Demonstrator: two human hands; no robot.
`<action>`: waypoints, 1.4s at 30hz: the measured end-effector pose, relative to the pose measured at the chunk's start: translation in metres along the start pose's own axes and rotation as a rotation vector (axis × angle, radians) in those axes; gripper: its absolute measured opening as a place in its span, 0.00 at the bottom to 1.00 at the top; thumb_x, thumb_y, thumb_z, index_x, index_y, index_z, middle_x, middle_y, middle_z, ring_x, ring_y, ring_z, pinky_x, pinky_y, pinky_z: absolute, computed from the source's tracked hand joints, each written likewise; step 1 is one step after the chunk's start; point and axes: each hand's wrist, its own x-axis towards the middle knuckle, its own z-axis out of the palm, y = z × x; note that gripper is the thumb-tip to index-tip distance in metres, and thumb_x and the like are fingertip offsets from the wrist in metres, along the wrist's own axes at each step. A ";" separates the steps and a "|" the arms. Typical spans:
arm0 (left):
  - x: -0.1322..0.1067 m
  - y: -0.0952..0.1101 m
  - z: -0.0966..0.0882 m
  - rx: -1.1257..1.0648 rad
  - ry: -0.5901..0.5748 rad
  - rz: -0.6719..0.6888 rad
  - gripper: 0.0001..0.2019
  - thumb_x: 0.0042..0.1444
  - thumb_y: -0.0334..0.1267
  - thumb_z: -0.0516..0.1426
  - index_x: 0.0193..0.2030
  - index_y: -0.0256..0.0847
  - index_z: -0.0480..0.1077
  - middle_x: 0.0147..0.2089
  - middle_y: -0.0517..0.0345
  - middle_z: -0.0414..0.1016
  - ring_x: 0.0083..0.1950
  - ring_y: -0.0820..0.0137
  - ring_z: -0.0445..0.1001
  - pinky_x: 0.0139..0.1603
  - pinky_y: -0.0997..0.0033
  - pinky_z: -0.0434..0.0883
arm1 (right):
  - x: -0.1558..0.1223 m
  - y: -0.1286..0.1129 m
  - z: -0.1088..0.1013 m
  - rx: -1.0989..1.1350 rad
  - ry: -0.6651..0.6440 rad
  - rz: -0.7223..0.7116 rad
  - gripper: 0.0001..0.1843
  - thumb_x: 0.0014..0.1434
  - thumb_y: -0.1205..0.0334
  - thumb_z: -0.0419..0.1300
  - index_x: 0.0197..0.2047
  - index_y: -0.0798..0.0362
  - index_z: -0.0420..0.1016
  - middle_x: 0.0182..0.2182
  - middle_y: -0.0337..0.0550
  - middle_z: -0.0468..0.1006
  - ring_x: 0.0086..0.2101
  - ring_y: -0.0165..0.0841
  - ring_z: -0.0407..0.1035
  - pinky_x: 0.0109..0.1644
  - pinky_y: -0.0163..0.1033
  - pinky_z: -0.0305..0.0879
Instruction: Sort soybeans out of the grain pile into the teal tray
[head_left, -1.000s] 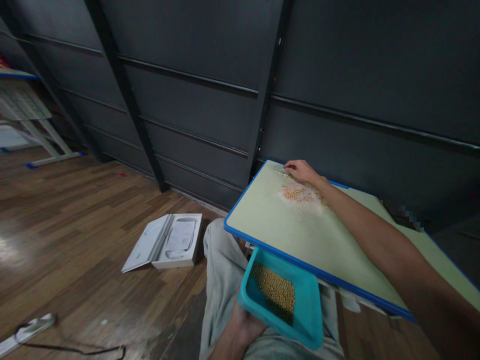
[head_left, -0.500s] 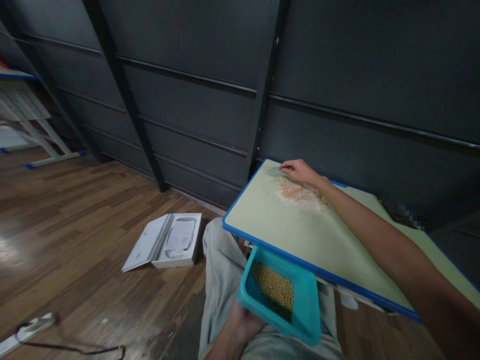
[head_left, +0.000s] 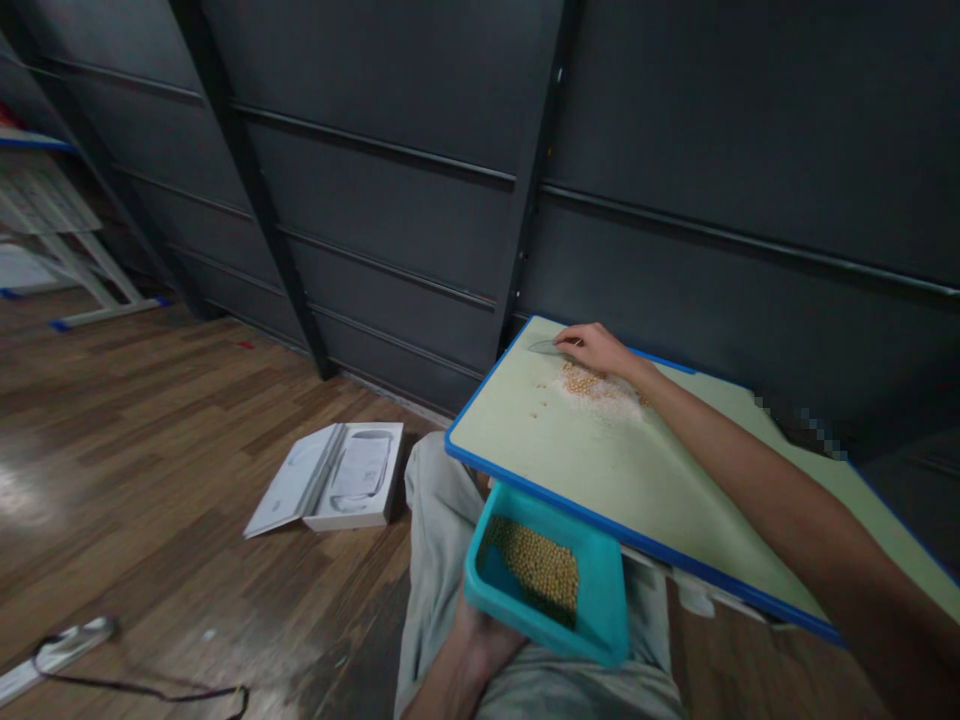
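My left hand (head_left: 484, 637) is closed on the near left side of a turquoise plastic tub (head_left: 604, 600), holding it below the table edge, above my lap. Yellow soybeans (head_left: 544, 570) lie gathered in the tub's left part. Over the far left of the table, my right hand (head_left: 592, 348) has its fingers pinched on a thin, greyish see-through piece (head_left: 541, 347) whose kind I cannot make out. Just below that hand, more soybeans (head_left: 581, 380) lie among a patch of white grains (head_left: 611, 400). A few beans are scattered to the left of this patch.
The pale table top (head_left: 555, 455) has a blue rim. A dark wall (head_left: 390, 190) stands behind it. On the wooden floor lie an open white box (head_left: 360, 475) and a power strip (head_left: 60, 650) with a dark cord. Another table (head_left: 67, 220) stands far left.
My right hand and the see-through piece have shifted slightly left. A few beans now lie farther left on the table. The tub has moved a little left and up.
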 end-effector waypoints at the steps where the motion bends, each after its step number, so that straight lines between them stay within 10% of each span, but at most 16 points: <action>1: -0.002 0.002 -0.001 -0.004 -0.007 0.009 0.17 0.63 0.46 0.60 0.51 0.39 0.81 0.54 0.44 0.86 0.67 0.47 0.74 0.73 0.39 0.65 | -0.002 -0.004 0.000 0.007 -0.005 -0.018 0.15 0.69 0.61 0.58 0.50 0.48 0.87 0.49 0.45 0.86 0.49 0.40 0.79 0.56 0.43 0.70; 17: -0.029 0.051 0.008 -0.054 0.052 0.217 0.23 0.66 0.50 0.56 0.60 0.38 0.76 0.59 0.42 0.83 0.67 0.47 0.75 0.73 0.36 0.64 | -0.066 -0.096 -0.008 0.056 -0.116 -0.316 0.15 0.73 0.60 0.57 0.56 0.42 0.83 0.53 0.43 0.84 0.52 0.40 0.77 0.60 0.48 0.68; 42: -0.031 0.032 0.040 -0.023 -0.076 0.179 0.21 0.70 0.46 0.52 0.57 0.36 0.78 0.48 0.45 0.88 0.65 0.52 0.78 0.74 0.40 0.64 | -0.174 -0.120 -0.026 0.032 0.150 -0.249 0.12 0.72 0.62 0.58 0.52 0.49 0.82 0.42 0.46 0.85 0.41 0.38 0.79 0.48 0.46 0.74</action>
